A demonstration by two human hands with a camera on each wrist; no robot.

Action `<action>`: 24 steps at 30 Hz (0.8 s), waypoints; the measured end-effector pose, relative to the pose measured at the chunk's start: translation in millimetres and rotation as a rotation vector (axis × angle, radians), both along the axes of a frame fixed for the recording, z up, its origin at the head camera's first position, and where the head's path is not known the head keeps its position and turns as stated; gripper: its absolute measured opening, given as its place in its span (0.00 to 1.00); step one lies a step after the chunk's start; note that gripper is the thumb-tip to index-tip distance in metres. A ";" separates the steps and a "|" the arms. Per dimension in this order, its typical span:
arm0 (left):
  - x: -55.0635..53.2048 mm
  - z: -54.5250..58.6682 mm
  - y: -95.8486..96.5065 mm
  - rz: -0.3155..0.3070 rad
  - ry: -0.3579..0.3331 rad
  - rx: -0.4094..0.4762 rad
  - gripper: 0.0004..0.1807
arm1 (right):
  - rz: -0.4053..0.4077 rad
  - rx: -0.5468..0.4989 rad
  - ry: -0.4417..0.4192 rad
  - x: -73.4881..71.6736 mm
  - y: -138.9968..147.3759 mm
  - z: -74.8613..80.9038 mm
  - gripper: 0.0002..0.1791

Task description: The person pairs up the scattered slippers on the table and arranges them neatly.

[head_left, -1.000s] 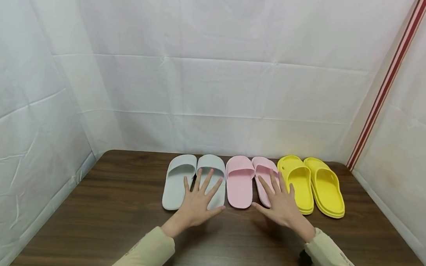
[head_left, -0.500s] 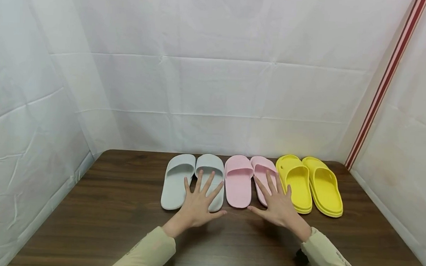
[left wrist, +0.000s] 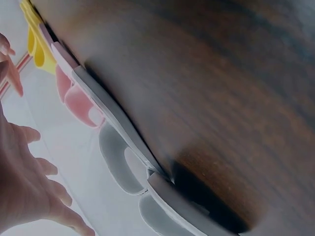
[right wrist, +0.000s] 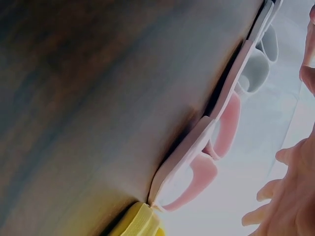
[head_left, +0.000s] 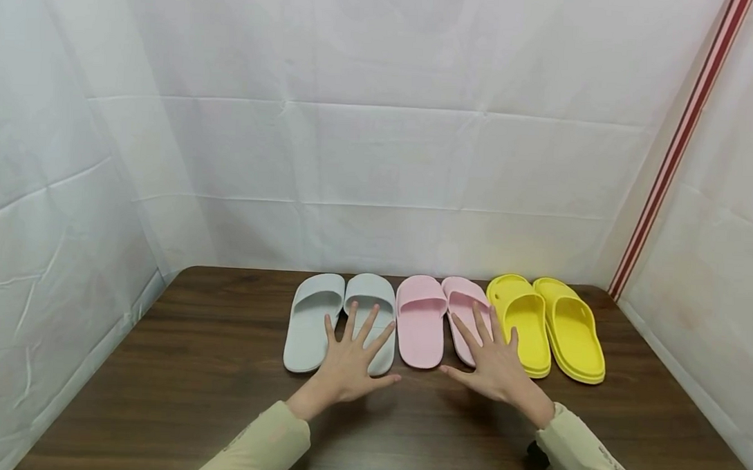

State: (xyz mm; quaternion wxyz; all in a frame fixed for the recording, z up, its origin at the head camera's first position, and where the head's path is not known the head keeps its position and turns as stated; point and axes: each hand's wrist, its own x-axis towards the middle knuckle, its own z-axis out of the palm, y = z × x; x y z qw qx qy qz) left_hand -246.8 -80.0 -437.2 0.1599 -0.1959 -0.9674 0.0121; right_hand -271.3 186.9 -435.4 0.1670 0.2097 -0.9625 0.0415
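Note:
Three pairs of slippers stand side by side along the far edge of the table [head_left: 210, 367]. The pale grey left slipper [head_left: 311, 333] and its mate [head_left: 370, 287] are nearest my left hand [head_left: 350, 369], which hovers in front of them with fingers spread, holding nothing. A pink slipper [head_left: 420, 337] and a second, slightly turned pink slipper [head_left: 467, 288] sit in the middle. My right hand [head_left: 498, 369] hovers palm down, fingers spread, partly covering the second one. At the right are two yellow slippers [head_left: 578, 342]. Both wrist views show the hands apart from the tabletop.
White cloth [head_left: 385, 159] hangs behind the table and on both sides. A red-striped band [head_left: 678, 145] runs down the right corner. A small dark object [head_left: 537, 453] shows under the right sleeve [head_left: 583, 450].
The view has shifted very slightly. Both hands keep almost the same place and spread pose, and the slippers stay as they were.

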 end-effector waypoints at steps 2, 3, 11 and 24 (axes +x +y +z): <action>-0.3 -0.7 0.0 -0.003 -0.002 0.008 0.46 | 0.000 0.003 0.000 -0.1 -0.2 -0.1 0.49; -0.4 -0.9 -0.1 -0.004 -0.001 0.011 0.46 | 0.001 0.003 -0.002 0.0 -0.2 -0.2 0.49; 2.0 0.1 -0.8 -0.013 0.002 0.032 0.46 | 0.012 -0.010 -0.011 2.2 -0.3 -0.3 0.50; 4.2 -0.5 -0.9 -0.016 -0.024 0.042 0.45 | 0.005 0.006 -0.033 4.1 -0.3 -1.4 0.49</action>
